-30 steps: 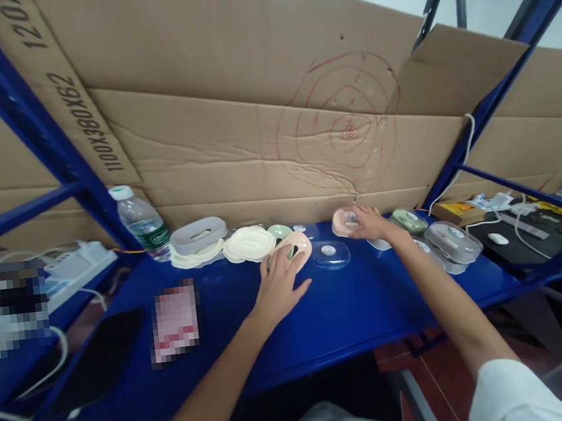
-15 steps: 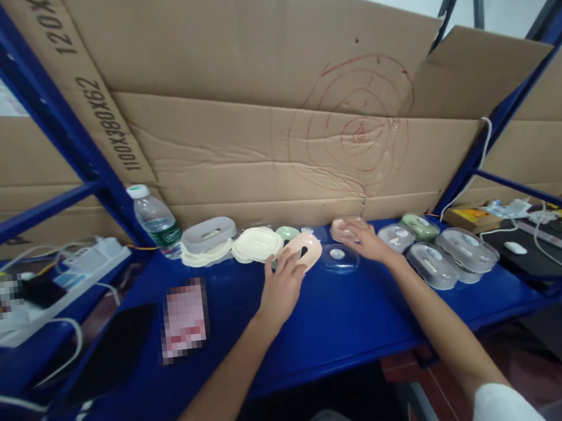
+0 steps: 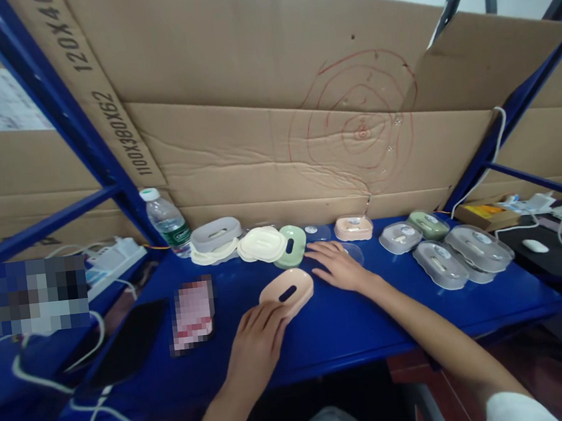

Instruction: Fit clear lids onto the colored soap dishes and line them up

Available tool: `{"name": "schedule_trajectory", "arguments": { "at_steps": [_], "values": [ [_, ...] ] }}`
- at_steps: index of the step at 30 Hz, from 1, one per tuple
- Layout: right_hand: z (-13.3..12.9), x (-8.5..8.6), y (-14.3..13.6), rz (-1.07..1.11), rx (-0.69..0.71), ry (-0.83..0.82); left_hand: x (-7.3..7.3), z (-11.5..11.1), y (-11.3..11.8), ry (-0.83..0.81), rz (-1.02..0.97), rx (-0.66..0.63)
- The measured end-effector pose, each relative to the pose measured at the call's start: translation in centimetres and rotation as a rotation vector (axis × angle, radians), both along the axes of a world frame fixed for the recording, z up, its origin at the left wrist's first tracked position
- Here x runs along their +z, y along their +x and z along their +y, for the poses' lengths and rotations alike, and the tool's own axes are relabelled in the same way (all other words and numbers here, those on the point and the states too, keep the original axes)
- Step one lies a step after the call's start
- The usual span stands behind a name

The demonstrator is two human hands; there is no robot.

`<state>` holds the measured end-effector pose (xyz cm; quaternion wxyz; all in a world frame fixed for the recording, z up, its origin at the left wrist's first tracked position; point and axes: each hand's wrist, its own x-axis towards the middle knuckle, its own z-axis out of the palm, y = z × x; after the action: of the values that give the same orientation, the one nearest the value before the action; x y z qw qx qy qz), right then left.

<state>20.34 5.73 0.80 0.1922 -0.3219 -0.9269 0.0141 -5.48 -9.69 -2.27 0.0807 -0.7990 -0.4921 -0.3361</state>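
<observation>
My left hand (image 3: 257, 337) grips the near-left end of a peach oval plastic soap dish (image 3: 298, 282) with a dark slot, close over the blue table; the thumb is hidden. My right hand (image 3: 336, 266) is open, fingers stretched to the left. It lies partly over a clear plastic lid (image 3: 354, 252), and its fingertips are close to a green slotted oval dish (image 3: 298, 243); whether they touch it I cannot tell. Cream oval pieces (image 3: 263, 244) are left of the green one. Behind my right hand sits a peach dish with a clear cover (image 3: 354, 227).
Several covered grey dishes (image 3: 440, 264) and a covered green dish (image 3: 428, 225) stand at the right. A grey oval dish (image 3: 216, 234) rests on cream pieces at the left, beside a water bottle (image 3: 168, 226). A black phone-like slab (image 3: 127, 344) lies at front left.
My left hand has drawn the peach dish toward me and left, uncovering the green dish. My right hand has left the covered peach dish and moved left and nearer.
</observation>
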Motion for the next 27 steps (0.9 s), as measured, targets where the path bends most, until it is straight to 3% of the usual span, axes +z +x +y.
{"name": "schedule_trajectory", "arguments": {
  "at_steps": [5,9,17,22,27],
  "values": [
    [0.2,-0.2,-4.5,0.035,0.001,0.061,-1.1,-0.8,-2.2,-0.079,-0.015,-0.065],
    [0.5,-0.1,-7.1,0.146,-0.035,0.091,-1.4,-0.7,-2.3,-0.066,-0.037,-0.056],
    [3.0,0.3,-11.5,0.082,-0.016,0.079,-2.3,-0.7,-2.4,-0.015,-0.064,-0.02],
    [3.0,1.4,-10.7,0.144,-0.02,0.057,-2.5,-1.1,-2.5,0.018,-0.116,-0.016],
    [-1.7,1.7,-5.1,0.366,0.006,-0.008,-2.4,-1.8,-2.6,0.037,-0.202,0.021]
  ]
}}
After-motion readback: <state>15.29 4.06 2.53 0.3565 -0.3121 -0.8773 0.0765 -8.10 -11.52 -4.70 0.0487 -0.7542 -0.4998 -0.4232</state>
